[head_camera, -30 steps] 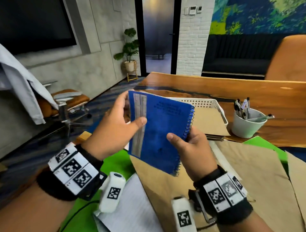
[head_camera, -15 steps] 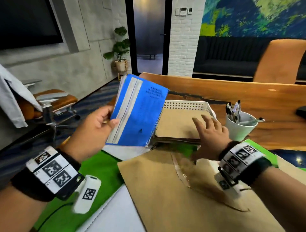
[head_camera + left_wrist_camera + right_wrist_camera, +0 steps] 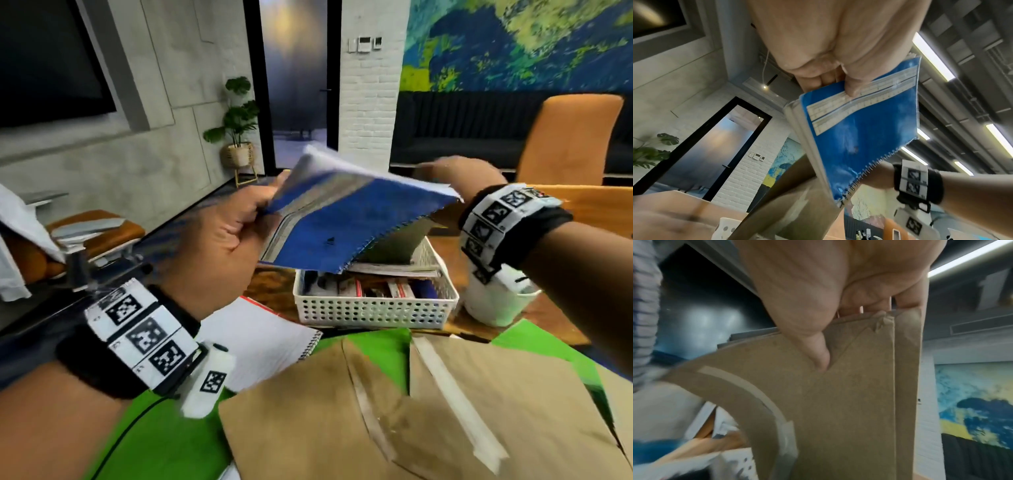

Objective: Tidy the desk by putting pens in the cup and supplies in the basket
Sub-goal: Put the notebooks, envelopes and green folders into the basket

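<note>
Blue spiral notebook point(image 3: 346, 222) pinched at its edge by left hand point(image 3: 219, 240), tilted above white basket point(image 3: 373, 310); cover print too blurred to read. Brown envelope point(image 3: 849, 394) gripped by right hand point(image 3: 818, 288), thumb pressed on it, plain only from right wrist. White cup point(image 3: 496, 305) beside basket.

Blue notebook point(image 3: 346, 222) above white basket point(image 3: 373, 310)

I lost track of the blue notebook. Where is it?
The blue notebook is centre of the head view, held by the left hand above the white basket.
</note>
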Demonstrator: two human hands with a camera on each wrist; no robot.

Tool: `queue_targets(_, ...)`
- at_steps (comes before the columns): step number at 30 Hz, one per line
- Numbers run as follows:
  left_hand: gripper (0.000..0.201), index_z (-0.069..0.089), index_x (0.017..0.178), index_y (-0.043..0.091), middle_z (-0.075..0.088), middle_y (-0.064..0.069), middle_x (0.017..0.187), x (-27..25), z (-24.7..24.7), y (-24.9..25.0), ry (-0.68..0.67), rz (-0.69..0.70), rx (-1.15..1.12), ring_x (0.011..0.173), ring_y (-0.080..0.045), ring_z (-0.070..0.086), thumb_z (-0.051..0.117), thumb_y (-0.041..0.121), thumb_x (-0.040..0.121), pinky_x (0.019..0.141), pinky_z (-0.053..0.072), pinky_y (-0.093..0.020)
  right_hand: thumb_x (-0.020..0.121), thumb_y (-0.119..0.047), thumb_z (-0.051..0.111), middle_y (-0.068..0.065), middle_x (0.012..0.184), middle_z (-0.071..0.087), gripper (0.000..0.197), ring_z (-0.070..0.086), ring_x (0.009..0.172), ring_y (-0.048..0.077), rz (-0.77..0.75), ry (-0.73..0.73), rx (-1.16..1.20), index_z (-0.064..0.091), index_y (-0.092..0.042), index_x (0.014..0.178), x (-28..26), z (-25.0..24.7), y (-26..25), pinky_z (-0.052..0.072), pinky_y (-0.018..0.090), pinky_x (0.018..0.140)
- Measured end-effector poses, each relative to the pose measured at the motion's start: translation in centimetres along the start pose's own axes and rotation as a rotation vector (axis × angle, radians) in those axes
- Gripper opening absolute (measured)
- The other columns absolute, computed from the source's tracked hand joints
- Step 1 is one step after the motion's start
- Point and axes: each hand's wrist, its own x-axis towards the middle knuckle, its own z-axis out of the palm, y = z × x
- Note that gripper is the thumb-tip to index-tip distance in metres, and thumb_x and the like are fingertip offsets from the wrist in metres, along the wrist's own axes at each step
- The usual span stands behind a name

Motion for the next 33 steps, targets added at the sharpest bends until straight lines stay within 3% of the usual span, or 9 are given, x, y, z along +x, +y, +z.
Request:
queue_targets(3, 0.033, 0.07, 0.119, 0.018, 0.072, 0.006, 0.115, 2.2, 2.5, -3.2, -0.056, 0.058, 0.091, 0.108, -0.011, 0.067, 0.052, -0.003, 0.1, 0.091, 0.055, -0.038, 0.086, -0.044, 0.047, 0.008, 0.096, 0.063, 0.025, 0.065, 0.096, 0.036, 0.169, 0.009, 0.056, 0.055, -0.021, 0.084, 3.6, 0.2, 0.9, 0.052, 0.043, 0.085)
queue_targets(5, 0.033, 0.07, 0.122, 0.02, 0.07, 0.001, 0.116, 3.5, 4.1, -5.2, -0.128, 0.068, 0.178, 0.108, -0.013, 0.066, 0.052, 0.003, 0.101, 0.092, 0.053, -0.039, 0.084, -0.028, 0.047, 0.012, 0.097, 0.067, 0.013, 0.065, 0.094, 0.038, 0.135, 0.031, 0.12, 0.052, -0.018, 0.077, 5.3, 1.0, 1.5, 0.055, 0.043, 0.083)
queue_targets(9, 0.039, 0.066, 0.13, 0.033, 0.071, 0.005, 0.12, 5.9, 7.5, -7.3, -0.248, 0.081, 0.405, 0.108, -0.017, 0.066, 0.053, 0.013, 0.1, 0.095, 0.053, -0.036, 0.088, -0.005, 0.053, 0.016, 0.113, 0.067, 0.026, 0.062, 0.105, 0.036, 0.101, 0.082, 0.255, 0.07, -0.01, 0.108, 6.7, 1.8, 2.3, 0.042, 0.029, 0.082)
queue_targets(12, 0.041, 0.054, 0.143, 0.038, 0.065, 0.002, 0.136, 7.5, 10.8, -7.7, -0.55, -0.031, 0.582, 0.119, -0.024, 0.061, 0.05, 0.028, 0.103, 0.095, 0.046, -0.031, 0.088, -0.002, 0.051, 0.016, 0.114, 0.067, 0.032, 0.061, 0.106, 0.035, 0.078, 0.098, 0.314, 0.07, -0.011, 0.112, 7.1, 2.5, 2.5, 0.041, 0.03, 0.082)
queue_targets(17, 0.075, 0.027, 0.158, 0.027, 0.047, -0.012, 0.153, 6.1, 15.5, -10.9, -1.159, -0.271, 0.861, 0.134, -0.033, 0.051, 0.057, 0.056, 0.096, 0.108, 0.041, -0.038, 0.083, -0.001, 0.047, 0.007, 0.089, 0.056, 0.023, 0.052, 0.085, 0.026, 0.03, 0.058, 0.27, 0.056, -0.022, 0.088, 6.1, 3.3, 2.0, 0.035, 0.029, 0.07)
queue_targets(23, 0.043, 0.044, 0.14, 0.019, 0.061, -0.011, 0.129, 7.2, 16.4, -12.0, -1.028, -0.36, 0.829, 0.102, -0.033, 0.06, 0.053, 0.022, 0.098, 0.078, 0.041, -0.033, 0.085, -0.002, 0.046, 0.006, 0.086, 0.056, 0.018, 0.05, 0.081, 0.029, -0.012, 0.086, 0.257, 0.055, -0.017, 0.086, 4.8, 3.9, 1.4, 0.036, 0.031, 0.068)
queue_targets(26, 0.036, 0.048, 0.141, 0.015, 0.059, -0.015, 0.133, 9.4, 15.9, -12.0, -0.878, -0.375, 0.773, 0.109, -0.034, 0.059, 0.044, 0.019, 0.105, 0.08, 0.042, -0.033, 0.083, -0.003, 0.046, 0.005, 0.087, 0.057, 0.019, 0.052, 0.082, 0.031, -0.006, 0.081, 0.255, 0.056, -0.019, 0.086, 4.7, 3.7, 1.7, 0.042, 0.033, 0.069)
queue_targets(29, 0.044, 0.04, 0.151, 0.014, 0.051, -0.017, 0.146, 10.8, 15.7, -12.4, -0.844, -0.389, 0.75, 0.128, -0.035, 0.053, 0.043, 0.018, 0.107, 0.099, 0.044, -0.038, 0.086, -0.01, 0.046, -0.002, 0.086, 0.054, 0.018, 0.052, 0.086, 0.028, 0.056, 0.085, 0.262, 0.052, -0.027, 0.086, 4.3, 3.2, 1.7, 0.05, 0.041, 0.082)
queue_targets(33, 0.052, 0.041, 0.15, 0.015, 0.05, -0.017, 0.147, 11.1, 15.8, -13.1, -0.857, -0.438, 0.827, 0.129, -0.036, 0.052, 0.057, 0.027, 0.102, 0.103, 0.046, -0.041, 0.088, -0.017, 0.049, -0.004, 0.093, 0.055, 0.017, 0.053, 0.096, 0.029, 0.145, 0.089, 0.221, 0.056, -0.03, 0.095, 3.6, 3.5, 1.1, 0.037, 0.047, 0.091)
